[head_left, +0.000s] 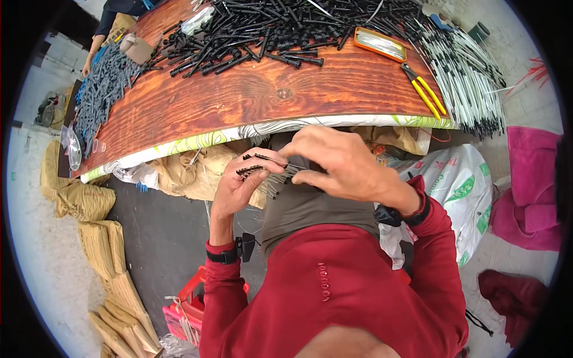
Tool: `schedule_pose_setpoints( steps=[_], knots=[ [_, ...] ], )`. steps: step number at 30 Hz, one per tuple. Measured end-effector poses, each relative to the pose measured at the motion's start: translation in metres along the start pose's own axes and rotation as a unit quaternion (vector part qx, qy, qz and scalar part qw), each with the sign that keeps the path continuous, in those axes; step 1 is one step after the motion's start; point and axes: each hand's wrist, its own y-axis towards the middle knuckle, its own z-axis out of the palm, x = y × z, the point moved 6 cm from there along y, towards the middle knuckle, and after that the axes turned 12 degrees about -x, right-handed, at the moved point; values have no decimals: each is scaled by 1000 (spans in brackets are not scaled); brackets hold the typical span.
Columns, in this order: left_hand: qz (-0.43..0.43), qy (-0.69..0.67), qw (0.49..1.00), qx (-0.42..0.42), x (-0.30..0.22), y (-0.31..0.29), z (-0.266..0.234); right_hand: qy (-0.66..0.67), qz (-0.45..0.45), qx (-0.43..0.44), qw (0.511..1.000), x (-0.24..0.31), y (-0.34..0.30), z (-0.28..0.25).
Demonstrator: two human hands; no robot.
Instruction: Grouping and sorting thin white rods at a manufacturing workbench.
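Above my lap, in front of the table edge, my left hand (231,190) is closed round several thin pale rods with black ridged ends (248,170). The black ends stick out between its fingers, and other rod tips show below. My right hand (346,162) meets it from the right. Its thumb and fingers close around the thin pale shafts coming from the left hand; their exact contact is partly hidden. Both hands are above the brown cloth (316,206) over my lap.
On the wooden table (209,113) lie a heap of black plastic tubes (280,27), grey plastic parts (107,77), white rods (462,74), yellow-handled pliers (427,95) and an orange tin (380,44). Another person's hand (87,65) reaches the grey parts. A white sack (462,185) stands right.
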Motion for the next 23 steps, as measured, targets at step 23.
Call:
schedule_pose_setpoints(
  steps=[23],
  knots=[
    [-104, -90, 990, 40, 37, -26, -43, -52, 8, 66, 996, 2, 12, 71]
  ],
)
